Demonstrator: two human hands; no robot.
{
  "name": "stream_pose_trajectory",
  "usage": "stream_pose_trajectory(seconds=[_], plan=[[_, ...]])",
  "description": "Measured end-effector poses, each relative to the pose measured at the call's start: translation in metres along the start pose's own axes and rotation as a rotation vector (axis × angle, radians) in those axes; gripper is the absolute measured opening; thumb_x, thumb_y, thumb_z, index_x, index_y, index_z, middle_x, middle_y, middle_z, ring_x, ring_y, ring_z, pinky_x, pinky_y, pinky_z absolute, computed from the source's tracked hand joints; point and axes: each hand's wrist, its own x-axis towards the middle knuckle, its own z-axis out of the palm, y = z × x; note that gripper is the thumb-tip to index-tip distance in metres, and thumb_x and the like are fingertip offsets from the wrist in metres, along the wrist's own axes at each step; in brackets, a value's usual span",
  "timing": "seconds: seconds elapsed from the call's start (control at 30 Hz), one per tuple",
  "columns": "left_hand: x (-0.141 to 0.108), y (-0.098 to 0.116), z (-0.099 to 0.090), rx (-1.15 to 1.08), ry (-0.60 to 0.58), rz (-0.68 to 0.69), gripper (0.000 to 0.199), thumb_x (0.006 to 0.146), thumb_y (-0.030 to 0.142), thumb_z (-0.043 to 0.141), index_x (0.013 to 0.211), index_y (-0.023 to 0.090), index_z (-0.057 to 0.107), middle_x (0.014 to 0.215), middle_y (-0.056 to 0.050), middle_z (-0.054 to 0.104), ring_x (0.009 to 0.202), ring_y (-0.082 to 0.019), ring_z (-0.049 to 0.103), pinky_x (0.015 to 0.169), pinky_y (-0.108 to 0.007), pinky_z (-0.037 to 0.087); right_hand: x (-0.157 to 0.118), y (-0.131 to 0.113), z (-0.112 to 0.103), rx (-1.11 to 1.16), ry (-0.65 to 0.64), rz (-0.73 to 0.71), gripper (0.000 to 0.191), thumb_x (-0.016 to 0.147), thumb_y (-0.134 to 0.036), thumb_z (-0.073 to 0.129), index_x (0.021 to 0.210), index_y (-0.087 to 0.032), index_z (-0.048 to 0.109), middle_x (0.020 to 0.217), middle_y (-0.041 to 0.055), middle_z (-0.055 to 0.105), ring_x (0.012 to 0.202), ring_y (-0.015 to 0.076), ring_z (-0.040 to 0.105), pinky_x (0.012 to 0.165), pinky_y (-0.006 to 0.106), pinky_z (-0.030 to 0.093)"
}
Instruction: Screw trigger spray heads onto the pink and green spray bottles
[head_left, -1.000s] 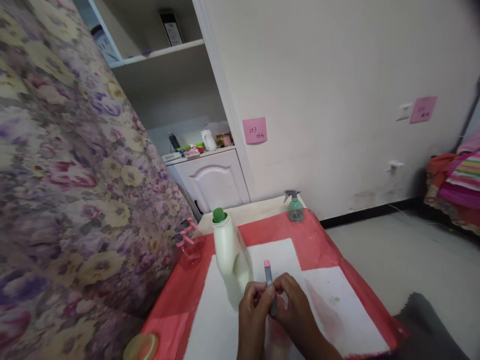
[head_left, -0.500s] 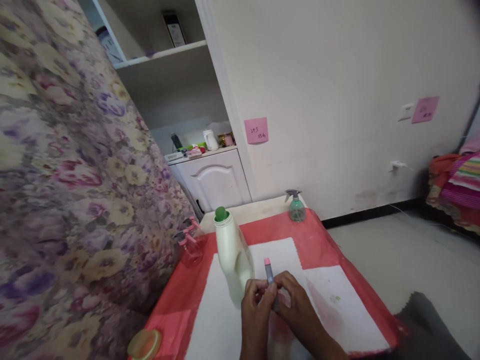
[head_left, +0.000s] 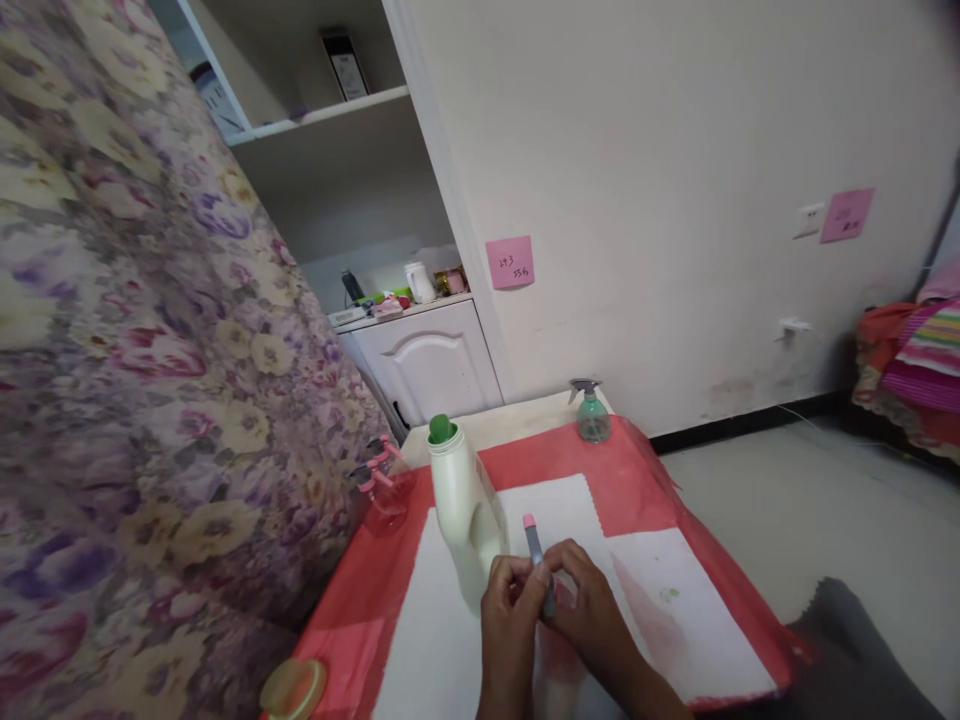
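Note:
My left hand point(head_left: 508, 610) and my right hand point(head_left: 592, 605) meet over the white paper point(head_left: 570, 590) on the red-covered table point(head_left: 645, 480). Together they hold a grey marker point(head_left: 535, 550) with a pink tip pointing up and away from me. Both hands pinch its lower part, which the fingers hide. A white detergent bottle point(head_left: 459, 510) with a green cap stands upright just left of my left hand.
A green spray bottle point(head_left: 592, 412) stands at the table's far edge, a pink spray bottle point(head_left: 382, 490) at the left edge. A round lid point(head_left: 294, 690) lies at the near left corner. Floral fabric point(head_left: 150, 380) rises on the left. White cabinet point(head_left: 427, 360) and wall stand behind.
My hands and the marker stay nearly where they were; the marker has tilted slightly left. The camera has shifted a little.

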Motion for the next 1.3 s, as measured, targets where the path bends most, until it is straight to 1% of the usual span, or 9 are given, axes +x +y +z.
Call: stream_pose_trajectory(seconds=[0.1,0.23,0.3,0.5,0.7,0.9,1.07,1.2,1.3], plan=[[0.000,-0.001,-0.001,0.017,0.009,0.006,0.037,0.072,0.054,0.072,0.072,0.019,0.059,0.068,0.002,0.056,0.067,-0.016,0.052,0.065,-0.026,0.042,-0.001,0.000,0.005,-0.043,0.081,0.044,0.017,0.073,-0.023,0.067,0.075,-0.023,0.050,0.078,-0.0011,0.054,0.075,0.0198,0.055,0.071,0.031,0.047],[0.001,-0.002,0.001,0.028,0.010,0.012,0.038,0.071,0.056,0.071,0.072,0.019,0.059,0.069,0.001,0.057,0.070,-0.017,0.054,0.065,-0.027,0.043,-0.002,-0.004,-0.003,0.041,-0.089,0.001,0.012,0.080,-0.024,0.063,0.091,-0.022,0.058,0.093,0.0031,0.059,0.090,0.0212,0.058,0.081,0.032,0.048],[0.002,-0.003,0.002,0.032,0.010,0.022,0.038,0.072,0.055,0.071,0.072,0.019,0.058,0.070,0.001,0.057,0.070,-0.017,0.054,0.065,-0.027,0.042,-0.003,-0.004,-0.006,0.061,-0.131,-0.027,0.007,0.086,-0.027,0.058,0.091,-0.023,0.059,0.093,0.0035,0.061,0.091,0.0209,0.058,0.082,0.032,0.048],[0.005,-0.014,-0.001,0.072,0.034,0.023,0.040,0.072,0.057,0.070,0.073,0.020,0.057,0.070,0.001,0.055,0.071,-0.018,0.054,0.067,-0.028,0.043,-0.003,0.001,0.003,-0.040,0.090,0.020,0.015,0.074,-0.021,0.066,0.075,-0.024,0.051,0.078,-0.0009,0.055,0.077,0.0193,0.055,0.071,0.030,0.048],[0.009,-0.021,-0.003,0.090,0.040,0.025,0.043,0.070,0.061,0.070,0.073,0.020,0.058,0.070,0.000,0.058,0.072,-0.020,0.057,0.068,-0.030,0.044,-0.002,-0.008,-0.007,0.106,-0.133,-0.010,0.004,0.083,-0.024,0.059,0.087,-0.023,0.059,0.092,0.0032,0.061,0.090,0.0207,0.059,0.082,0.032,0.049],[0.008,-0.020,-0.002,0.093,0.054,0.024,0.043,0.068,0.061,0.071,0.072,0.020,0.059,0.068,0.000,0.059,0.070,-0.019,0.056,0.065,-0.029,0.044,-0.003,-0.002,0.001,0.025,0.061,0.067,0.015,0.076,-0.024,0.066,0.080,-0.023,0.052,0.083,0.0005,0.055,0.081,0.0205,0.057,0.075,0.032,0.048],[0.006,-0.016,-0.001,0.088,0.037,0.053,0.039,0.071,0.057,0.070,0.072,0.020,0.058,0.070,0.000,0.057,0.073,-0.020,0.056,0.068,-0.030,0.045,-0.002,-0.002,-0.009,0.134,-0.134,0.008,0.010,0.083,-0.025,0.061,0.093,-0.022,0.060,0.098,0.0039,0.060,0.095,0.0215,0.059,0.086,0.034,0.048],[0.005,-0.011,-0.001,0.086,0.037,0.059,0.037,0.071,0.055,0.072,0.072,0.020,0.058,0.070,0.000,0.056,0.073,-0.020,0.056,0.068,-0.030,0.045,-0.004,0.004,-0.005,0.086,0.007,0.023,0.010,0.080,-0.027,0.063,0.079,-0.022,0.054,0.083,0.0009,0.056,0.083,0.0209,0.058,0.076,0.032,0.047],[0.004,-0.010,-0.002,0.093,0.018,0.049,0.036,0.073,0.054,0.069,0.074,0.019,0.059,0.071,0.000,0.058,0.074,-0.020,0.056,0.069,-0.030,0.045,-0.004,0.005,0.000,0.056,0.054,0.047,0.014,0.075,-0.022,0.066,0.081,-0.022,0.054,0.082,-0.0003,0.055,0.080,0.0204,0.057,0.074,0.032,0.047]])
